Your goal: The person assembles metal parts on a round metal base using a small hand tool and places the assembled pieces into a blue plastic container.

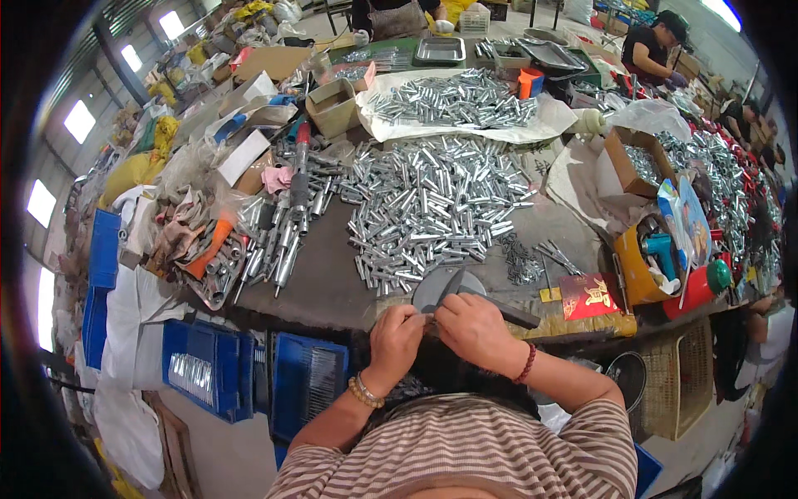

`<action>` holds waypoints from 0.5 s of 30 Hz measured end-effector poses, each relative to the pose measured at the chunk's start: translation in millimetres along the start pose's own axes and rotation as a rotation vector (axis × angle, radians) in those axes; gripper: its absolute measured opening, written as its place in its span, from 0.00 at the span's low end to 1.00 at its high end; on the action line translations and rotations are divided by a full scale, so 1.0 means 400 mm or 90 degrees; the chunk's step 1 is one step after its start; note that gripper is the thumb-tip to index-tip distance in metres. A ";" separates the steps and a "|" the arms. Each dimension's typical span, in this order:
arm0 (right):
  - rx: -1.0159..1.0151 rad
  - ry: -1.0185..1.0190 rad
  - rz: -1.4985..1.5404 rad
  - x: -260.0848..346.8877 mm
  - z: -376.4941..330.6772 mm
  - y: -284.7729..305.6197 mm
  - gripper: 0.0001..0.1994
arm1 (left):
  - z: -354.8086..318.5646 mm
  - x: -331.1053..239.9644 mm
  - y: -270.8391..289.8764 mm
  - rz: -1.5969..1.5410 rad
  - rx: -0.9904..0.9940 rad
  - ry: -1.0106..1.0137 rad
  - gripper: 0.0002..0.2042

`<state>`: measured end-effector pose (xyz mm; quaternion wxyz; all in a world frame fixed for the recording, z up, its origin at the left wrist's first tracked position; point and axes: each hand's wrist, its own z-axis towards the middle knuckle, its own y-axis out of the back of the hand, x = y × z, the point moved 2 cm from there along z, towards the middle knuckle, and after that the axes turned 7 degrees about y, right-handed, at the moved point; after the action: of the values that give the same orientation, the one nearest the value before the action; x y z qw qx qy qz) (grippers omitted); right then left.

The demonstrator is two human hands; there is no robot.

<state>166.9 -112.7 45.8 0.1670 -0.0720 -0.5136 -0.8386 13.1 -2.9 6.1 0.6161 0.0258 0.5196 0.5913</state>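
Head view shows a big dark workbench (320,262), and on it sits the near pile of silver metal tubes (432,204). Past that pile is another heap of metal tubes (453,96) on a white sheet (550,125). Left of the near pile and lower down, two blue bins (229,391) (287,416) hold shiny metal parts in rows. On the pile's near side, the left hand (396,337) has its fingertips pinched together on what looks like a small piece. The right hand (475,333) is right beside it, fingers curled in; I cannot tell if they grip anything. Between the hands and the pile is a round grey disc (426,293), and a dark bar (519,316) pokes out by the right hand. Smallest is the small piece (428,318) between the hands, mostly hidden. It seems unfinished, since fingers are on it. Lots of tubes lie loose, so much may be left; I cannot tell which parts are done.
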 end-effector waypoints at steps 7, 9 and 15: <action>-0.013 0.013 0.005 0.002 0.006 0.006 0.09 | 0.004 0.003 0.000 -0.002 0.005 -0.004 0.09; 0.013 -0.005 0.001 0.000 0.003 0.003 0.10 | 0.007 -0.003 0.003 -0.002 0.004 -0.005 0.09; -0.005 -0.007 -0.005 -0.001 -0.004 -0.002 0.09 | 0.007 -0.011 0.004 0.013 0.002 -0.006 0.08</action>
<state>167.0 -113.7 44.5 0.1604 -0.0749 -0.5116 -0.8408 15.0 -3.9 11.2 0.6124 0.0345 0.5175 0.5966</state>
